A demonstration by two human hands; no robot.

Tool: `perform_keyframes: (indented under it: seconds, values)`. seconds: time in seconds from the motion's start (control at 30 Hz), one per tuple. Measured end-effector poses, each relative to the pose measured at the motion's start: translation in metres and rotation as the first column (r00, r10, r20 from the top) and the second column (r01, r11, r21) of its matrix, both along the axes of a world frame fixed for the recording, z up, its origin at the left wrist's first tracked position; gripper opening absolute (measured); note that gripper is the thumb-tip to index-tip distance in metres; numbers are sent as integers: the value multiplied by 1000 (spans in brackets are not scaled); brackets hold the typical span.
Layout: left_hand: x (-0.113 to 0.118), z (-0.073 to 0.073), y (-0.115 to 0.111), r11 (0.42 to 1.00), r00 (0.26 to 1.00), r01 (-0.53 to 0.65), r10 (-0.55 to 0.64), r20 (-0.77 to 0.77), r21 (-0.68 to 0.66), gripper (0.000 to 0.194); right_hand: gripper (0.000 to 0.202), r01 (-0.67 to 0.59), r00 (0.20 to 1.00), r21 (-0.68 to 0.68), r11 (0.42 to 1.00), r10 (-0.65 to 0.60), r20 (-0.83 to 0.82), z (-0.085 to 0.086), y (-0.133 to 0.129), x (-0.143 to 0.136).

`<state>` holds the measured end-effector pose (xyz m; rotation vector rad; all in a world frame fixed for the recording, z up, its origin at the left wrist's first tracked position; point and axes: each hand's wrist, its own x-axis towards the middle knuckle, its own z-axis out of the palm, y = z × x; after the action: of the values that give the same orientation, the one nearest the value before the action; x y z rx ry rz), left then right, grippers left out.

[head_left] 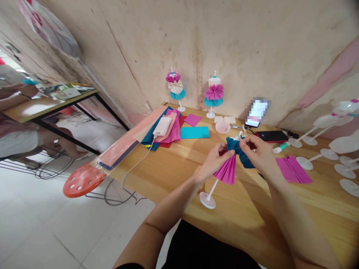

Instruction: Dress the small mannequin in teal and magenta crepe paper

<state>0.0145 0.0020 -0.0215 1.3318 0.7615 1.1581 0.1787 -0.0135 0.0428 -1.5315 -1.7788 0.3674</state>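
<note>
A small white dress-form stand point(208, 200) leans over the wooden table, dressed in a pleated magenta skirt point(226, 170) with dark teal crepe paper point(244, 157) around its upper part. My left hand point(218, 158) pinches the teal paper at the waist, just above the magenta skirt. On the other side, my right hand point(257, 150) has its thumb and fingers closed on the teal paper near the top of the form. The fingertips of both hands are close together.
Two dressed forms point(176, 89) point(214, 91) stand by the wall. Folded papers lie under a white power bank point(162, 126). A pink bowl point(223, 127), phone point(256, 113), glue stick point(281, 147), magenta paper point(294, 169) and several white stands are around. Another person sits at the far left.
</note>
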Motion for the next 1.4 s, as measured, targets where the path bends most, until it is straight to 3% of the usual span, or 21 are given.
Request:
perform_keyframes:
  seconds: [0.23,0.33,0.67,0.9,1.2,1.4]
  values:
    - [1,-1,-1,1000,999,7,-6,-45,16,32,29,-69,930,-137,988,14,-367,-6,4,-3]
    - [0,-2,1,1000,1000,7,-8,-20,-22,33,34,-120,905,-153,981,45,-423,-7,5,-3]
    - [0,-4,5,977,990,51,-23,136,-205,38,48,-239,944,-99,966,207,-256,-16,16,14]
    - [-3,-1,5,965,986,52,-8,167,-258,41,43,-154,985,-117,981,144,-89,-14,12,12]
    - [-3,0,5,972,989,30,6,151,-234,38,40,-270,956,-162,949,244,-165,-12,13,18]
    - [-3,-1,6,972,984,58,-17,176,-227,36,41,-249,964,-151,957,231,-129,-11,13,15]
